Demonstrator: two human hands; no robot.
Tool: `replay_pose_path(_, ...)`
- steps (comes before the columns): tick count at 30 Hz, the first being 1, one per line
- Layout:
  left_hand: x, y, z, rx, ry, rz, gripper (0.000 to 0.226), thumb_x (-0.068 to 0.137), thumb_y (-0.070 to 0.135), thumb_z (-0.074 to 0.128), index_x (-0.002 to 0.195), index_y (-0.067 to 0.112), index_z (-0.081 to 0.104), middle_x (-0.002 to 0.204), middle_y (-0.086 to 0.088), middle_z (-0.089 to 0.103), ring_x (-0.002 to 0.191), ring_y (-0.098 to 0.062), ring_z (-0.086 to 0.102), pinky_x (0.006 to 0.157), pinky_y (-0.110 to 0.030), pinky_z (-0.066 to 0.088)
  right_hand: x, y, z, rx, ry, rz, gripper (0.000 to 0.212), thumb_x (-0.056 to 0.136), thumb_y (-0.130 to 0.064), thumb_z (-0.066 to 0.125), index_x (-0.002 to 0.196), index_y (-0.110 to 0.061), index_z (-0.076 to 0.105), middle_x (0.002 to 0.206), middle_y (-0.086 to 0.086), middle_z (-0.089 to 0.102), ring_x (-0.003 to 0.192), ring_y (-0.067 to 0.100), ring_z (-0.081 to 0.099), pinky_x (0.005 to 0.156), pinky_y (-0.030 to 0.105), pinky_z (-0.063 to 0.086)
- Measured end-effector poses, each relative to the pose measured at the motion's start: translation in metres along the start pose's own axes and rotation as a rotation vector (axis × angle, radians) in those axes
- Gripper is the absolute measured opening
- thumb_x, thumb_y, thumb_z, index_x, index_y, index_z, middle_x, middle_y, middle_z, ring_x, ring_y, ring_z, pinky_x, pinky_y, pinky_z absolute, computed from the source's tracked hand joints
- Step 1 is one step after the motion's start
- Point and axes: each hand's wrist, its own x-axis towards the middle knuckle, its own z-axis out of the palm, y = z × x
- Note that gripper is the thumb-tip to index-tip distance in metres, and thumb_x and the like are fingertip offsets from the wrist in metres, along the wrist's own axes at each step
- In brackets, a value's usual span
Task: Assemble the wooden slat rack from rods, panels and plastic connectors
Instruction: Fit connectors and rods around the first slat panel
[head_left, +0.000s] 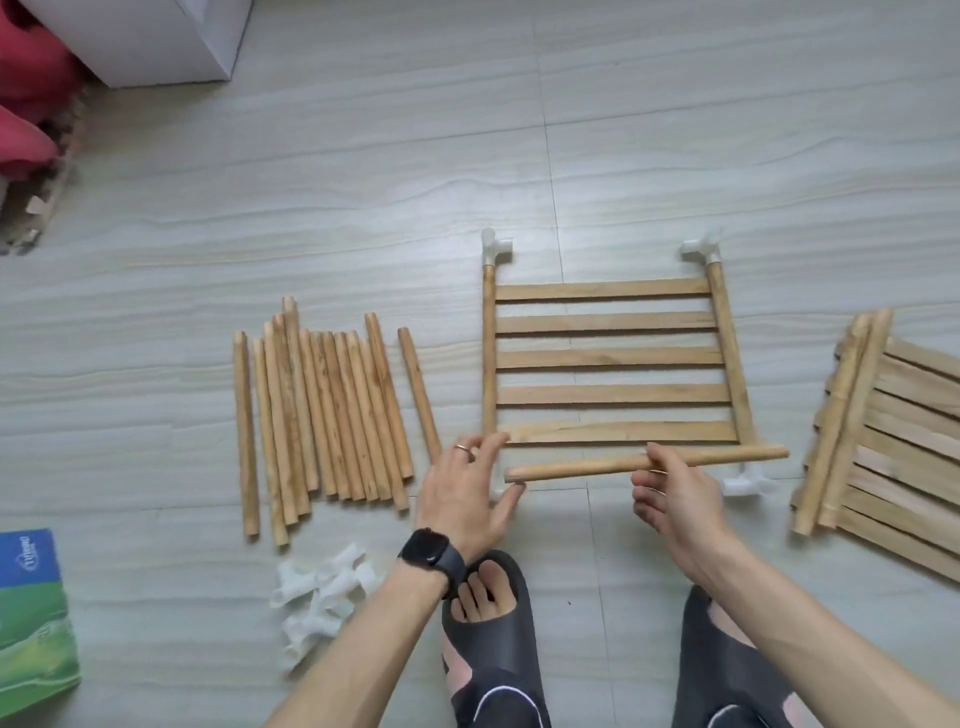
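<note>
A slat panel lies flat on the floor, with white plastic connectors on its far corners and another at its near right corner. My right hand grips a loose wooden rod held crosswise along the panel's near edge. The rod's left end sits by a connector at the near left corner, mostly hidden by my left hand. That hand lies there with fingers straight, touching the panel's corner.
Several loose rods lie in a row to the left. A pile of white connectors sits near my left forearm. More slat panels are stacked at the right. A blue-green box is at the lower left; my sandalled feet are below.
</note>
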Motion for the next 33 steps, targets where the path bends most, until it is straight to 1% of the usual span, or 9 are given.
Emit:
replay_pose_path(2, -0.004, -0.009, 0.011, 0.005, -0.148, -0.265, 0.066, 0.085, 0.068, 0.054, 0.138, 0.032, 0.040, 0.128, 0.003, 0.054, 0.112, -0.019, 0.056, 0.080, -0.032, 0.046, 0.003, 0.005, -0.012, -0.002, 0.066, -0.016, 0.019, 0.097, -0.023, 0.061, 0.086, -0.008, 0.061, 0.057, 0.002, 0.062, 0.045, 0.013, 0.055, 0.048, 0.027, 0.046)
replay_pose_path(4, -0.006, -0.013, 0.022, -0.043, -0.275, -0.381, 0.059, 0.089, 0.067, 0.049, 0.133, 0.027, 0.045, 0.122, 0.004, 0.063, 0.108, -0.021, 0.062, 0.073, -0.032, 0.047, 0.006, 0.014, -0.018, -0.028, 0.068, -0.022, 0.020, 0.097, -0.023, 0.061, 0.085, -0.007, 0.062, 0.059, 0.005, 0.063, 0.045, 0.014, 0.055, 0.046, 0.027, 0.046)
replay_pose_path(7, -0.005, -0.012, 0.029, -0.131, -0.289, -0.419, 0.044, 0.097, 0.053, 0.049, 0.127, 0.021, 0.054, 0.109, -0.002, 0.070, 0.098, -0.025, 0.065, 0.068, -0.031, 0.046, 0.009, 0.023, -0.017, -0.037, 0.051, 0.003, 0.022, 0.098, -0.024, 0.060, 0.084, -0.006, 0.063, 0.060, 0.006, 0.065, 0.045, 0.015, 0.056, 0.044, 0.026, 0.047)
replay_pose_path(12, -0.003, -0.010, 0.031, -0.232, -0.266, -0.462, 0.044, 0.097, 0.047, 0.053, 0.130, 0.017, 0.057, 0.116, -0.007, 0.069, 0.107, -0.028, 0.063, 0.076, -0.028, 0.042, 0.017, 0.033, -0.013, 0.054, 0.026, 0.068, 0.021, 0.099, -0.023, 0.061, 0.086, -0.007, 0.062, 0.058, 0.005, 0.065, 0.049, 0.016, 0.060, 0.047, 0.027, 0.049)
replay_pose_path(17, -0.001, -0.004, 0.029, -0.141, -0.258, -0.438, 0.045, 0.099, 0.046, 0.049, 0.132, 0.016, 0.055, 0.116, -0.011, 0.069, 0.108, -0.033, 0.062, 0.080, -0.034, 0.045, 0.019, 0.032, -0.012, 0.092, -0.053, 0.059, 0.021, 0.099, -0.023, 0.065, 0.093, -0.004, 0.065, 0.063, 0.006, 0.069, 0.055, 0.015, 0.066, 0.050, 0.026, 0.054)
replay_pose_path(22, 0.003, 0.003, 0.023, 0.048, -0.276, -0.365, 0.043, 0.101, 0.046, 0.045, 0.128, 0.015, 0.056, 0.109, -0.014, 0.070, 0.100, -0.036, 0.063, 0.071, -0.037, 0.043, 0.021, 0.034, -0.007, 0.117, -0.121, 0.132, 0.020, 0.098, -0.024, 0.066, 0.096, -0.004, 0.066, 0.068, 0.006, 0.072, 0.064, 0.017, 0.071, 0.057, 0.025, 0.058)
replay_pose_path(26, 0.011, 0.006, 0.015, 0.206, -0.327, -0.373, 0.039, 0.100, 0.050, 0.036, 0.116, 0.019, 0.054, 0.108, -0.006, 0.070, 0.099, -0.030, 0.064, 0.067, -0.034, 0.047, 0.025, 0.025, -0.009, 0.098, -0.222, 0.219, 0.022, 0.095, -0.025, 0.070, 0.097, -0.003, 0.068, 0.076, 0.010, 0.073, 0.067, 0.019, 0.071, 0.061, 0.028, 0.059)
replay_pose_path(30, 0.019, 0.029, 0.011, 0.396, -0.204, -0.276, 0.042, 0.094, 0.047, 0.043, 0.125, 0.020, 0.048, 0.118, -0.002, 0.058, 0.109, -0.024, 0.053, 0.068, -0.035, 0.042, 0.022, 0.009, -0.026, -0.218, -0.318, 0.243, 0.041, 0.092, -0.041, 0.073, 0.103, -0.002, 0.071, 0.090, 0.011, 0.078, 0.069, 0.018, 0.071, 0.063, 0.029, 0.059)
replay_pose_path(33, 0.030, 0.054, 0.017, 0.330, -0.149, 0.009, 0.047, 0.091, 0.050, 0.047, 0.132, 0.027, 0.048, 0.127, -0.003, 0.055, 0.117, -0.025, 0.048, 0.084, -0.037, 0.042, 0.018, -0.007, -0.067, -0.484, -0.217, 0.070, 0.041, 0.092, -0.047, 0.070, 0.080, -0.007, 0.069, 0.064, 0.002, 0.069, 0.052, 0.012, 0.059, 0.049, 0.025, 0.047)
